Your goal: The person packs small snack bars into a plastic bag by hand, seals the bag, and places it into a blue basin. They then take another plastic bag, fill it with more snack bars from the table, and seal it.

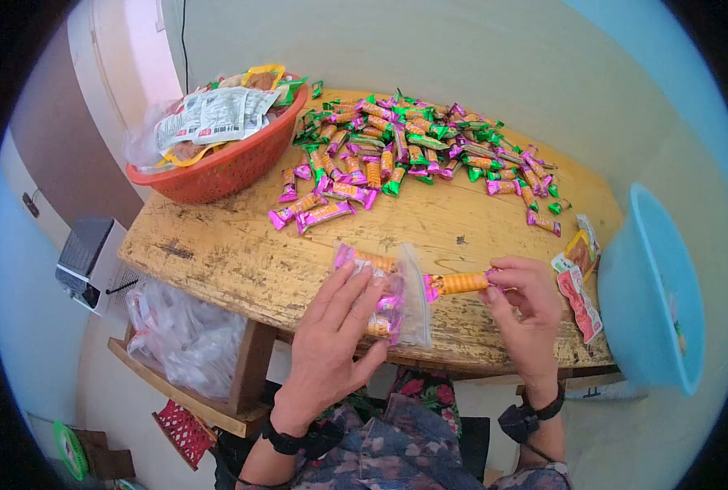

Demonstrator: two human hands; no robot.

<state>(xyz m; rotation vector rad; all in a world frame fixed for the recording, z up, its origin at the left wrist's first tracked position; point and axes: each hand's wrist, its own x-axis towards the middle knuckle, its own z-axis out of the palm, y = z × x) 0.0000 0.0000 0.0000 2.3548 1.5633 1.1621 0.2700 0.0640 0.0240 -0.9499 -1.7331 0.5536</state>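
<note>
A clear zip bag (414, 306) lies flat near the table's front edge, with several pink-wrapped snacks inside. My left hand (335, 335) rests on the bag with its fingers stretched out. Between the thumb and fingers of my right hand (523, 306) is one end of an orange and pink wrapped snack (460, 283). The other end of that snack is at the bag's open right side. Farther back, a large pile of small pink and green wrapped snacks (401, 143) spreads over the wooden table (209, 237).
A red basin (217, 175) full of packets stands at the back left. At the right are a blue basin (642, 302) and a few packets (578, 304). Below the table's left side, an open drawer (245, 367) holds plastic bags (188, 335).
</note>
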